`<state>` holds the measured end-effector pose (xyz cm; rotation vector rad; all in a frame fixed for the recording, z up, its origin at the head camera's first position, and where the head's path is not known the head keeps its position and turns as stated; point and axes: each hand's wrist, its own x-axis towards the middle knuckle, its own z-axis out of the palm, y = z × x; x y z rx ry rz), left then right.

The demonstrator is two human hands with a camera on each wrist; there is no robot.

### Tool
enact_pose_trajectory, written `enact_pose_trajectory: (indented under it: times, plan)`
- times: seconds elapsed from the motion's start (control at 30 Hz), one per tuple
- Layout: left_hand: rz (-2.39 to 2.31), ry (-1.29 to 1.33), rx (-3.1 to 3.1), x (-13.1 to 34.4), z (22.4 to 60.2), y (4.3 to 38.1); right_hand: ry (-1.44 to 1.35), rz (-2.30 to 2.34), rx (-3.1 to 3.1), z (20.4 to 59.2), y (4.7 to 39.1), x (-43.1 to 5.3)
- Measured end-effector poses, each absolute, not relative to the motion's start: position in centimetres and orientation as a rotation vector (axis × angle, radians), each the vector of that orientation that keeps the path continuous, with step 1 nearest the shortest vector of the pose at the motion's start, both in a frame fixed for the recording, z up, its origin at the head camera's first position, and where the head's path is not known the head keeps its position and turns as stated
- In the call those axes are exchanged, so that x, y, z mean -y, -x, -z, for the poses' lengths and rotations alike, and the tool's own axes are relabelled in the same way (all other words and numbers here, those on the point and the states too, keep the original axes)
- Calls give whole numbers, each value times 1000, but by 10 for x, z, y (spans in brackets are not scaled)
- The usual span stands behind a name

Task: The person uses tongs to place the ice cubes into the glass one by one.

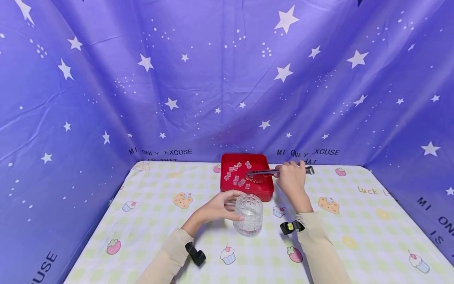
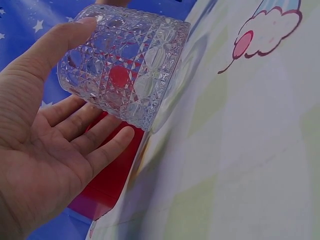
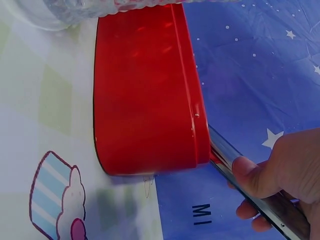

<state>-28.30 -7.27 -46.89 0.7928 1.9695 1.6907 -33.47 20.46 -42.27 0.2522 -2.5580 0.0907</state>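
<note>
My left hand [image 1: 217, 207] holds a clear cut-glass cup [image 1: 250, 223] at its side; the cup stands upright on the table just in front of a red box [image 1: 263, 194]. In the left wrist view, the thumb lies against the faceted glass, with the fingers around its other side. My right hand [image 1: 293, 180] grips metal tongs [image 1: 265, 172], whose tips reach down into the box from the right. Several small clear pieces [image 1: 242, 182] lie scattered on the box's floor. Whether the tong tips touch a piece, I cannot tell. The right wrist view shows thumb and fingers around the tong arms [image 3: 232, 172].
A checked tablecloth [image 1: 142, 236] printed with cupcakes, bears and strawberries covers the table. Behind it and along both sides hangs a purple-blue star-patterned curtain [image 1: 213, 79]. The box stands close to the table's back edge.
</note>
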Motion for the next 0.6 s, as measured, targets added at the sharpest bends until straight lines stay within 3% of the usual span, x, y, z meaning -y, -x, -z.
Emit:
enact_pose_trajectory:
  times: [0.6]
  plan:
    - [-1685,-767,-1990,72,469,283,-230,-139,2545,420,333,-206]
